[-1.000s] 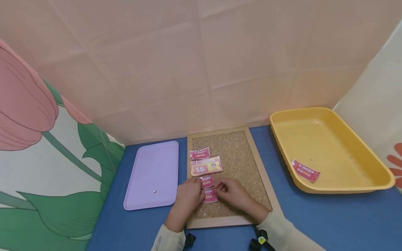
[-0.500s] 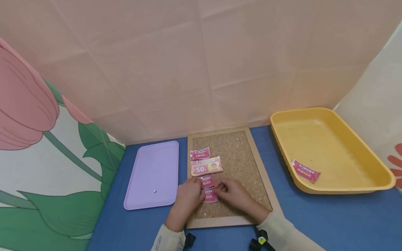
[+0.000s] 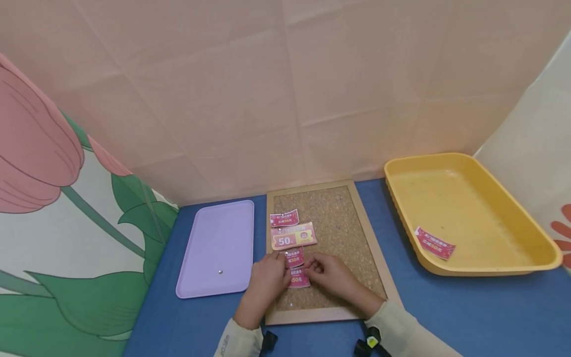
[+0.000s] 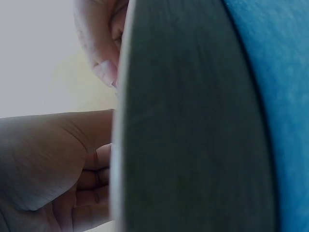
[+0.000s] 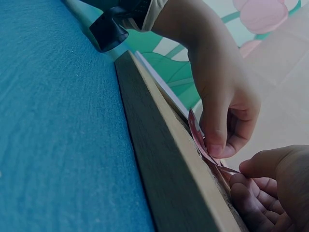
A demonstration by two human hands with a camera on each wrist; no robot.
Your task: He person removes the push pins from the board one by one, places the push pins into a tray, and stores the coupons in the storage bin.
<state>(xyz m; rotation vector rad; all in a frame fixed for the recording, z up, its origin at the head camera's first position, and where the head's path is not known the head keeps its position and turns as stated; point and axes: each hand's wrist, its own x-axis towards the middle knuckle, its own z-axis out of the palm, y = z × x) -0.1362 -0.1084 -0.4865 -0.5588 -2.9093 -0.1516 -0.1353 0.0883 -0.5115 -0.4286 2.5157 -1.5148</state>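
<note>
A small red paper coupon (image 3: 299, 278) lies lowest in a column of coupons on the wood-framed cork board (image 3: 330, 314). My right hand (image 3: 334, 277) pinches its right edge between thumb and index finger, and in the right wrist view that edge lifts off the cork. Opposite, my left hand (image 3: 269, 275) covers the coupon's left part. Seen from the right wrist, the left thumb and index finger meet at the coupon (image 5: 200, 137); whether a pin is between them is hidden. Just above sits another red coupon (image 3: 294, 257), partly under the left fingers.
Higher on the board are a pink-and-yellow coupon (image 3: 293, 236) and a red one (image 3: 284, 218). The lilac tray (image 3: 214, 238) at left bears one small silver pin (image 3: 220, 271). At right, a yellow tub (image 3: 473, 218) contains a loose red coupon (image 3: 435, 243).
</note>
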